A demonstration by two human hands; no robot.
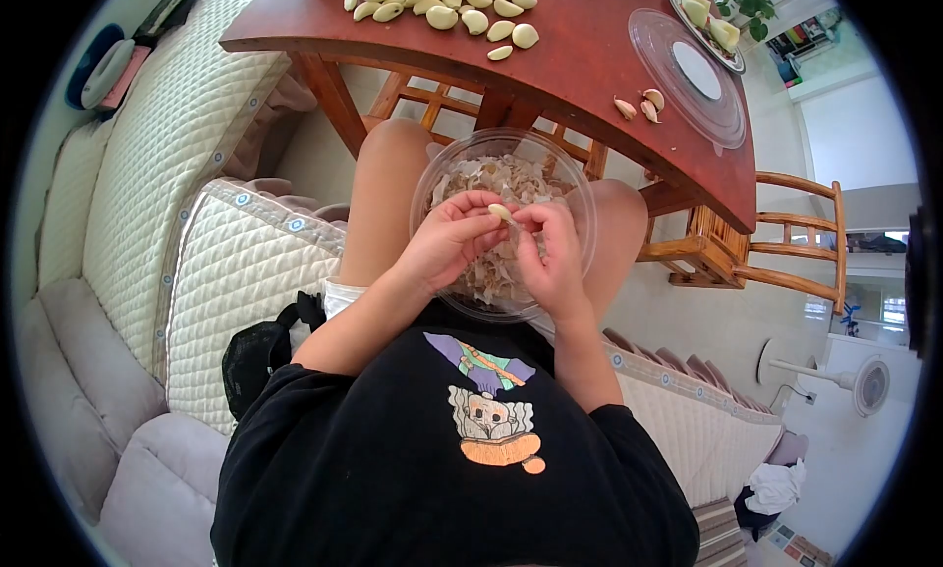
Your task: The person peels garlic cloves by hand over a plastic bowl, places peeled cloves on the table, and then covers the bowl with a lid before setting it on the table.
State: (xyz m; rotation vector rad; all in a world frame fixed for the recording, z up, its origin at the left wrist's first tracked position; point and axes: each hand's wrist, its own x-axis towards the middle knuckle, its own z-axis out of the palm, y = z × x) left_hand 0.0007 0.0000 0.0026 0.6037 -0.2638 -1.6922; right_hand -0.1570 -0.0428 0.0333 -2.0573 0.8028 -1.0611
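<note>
Between my thumbs and fingertips is a pale garlic clove, held over a clear plastic bowl on my lap. My left hand pinches the clove from one side. My right hand has its fingers closed at the clove's other end, where a bit of skin seems to hang. Papery garlic skins fill much of the bowl under both hands. On the table, a pile of peeled garlic cloves lies at the far edge of view, and several unpeeled cloves lie farther right.
The red-brown wooden table is just beyond my knees. A clear plastic lid and a plate with pale green vegetable pieces sit at its right. A wooden chair stands to the right, a quilted sofa to the left.
</note>
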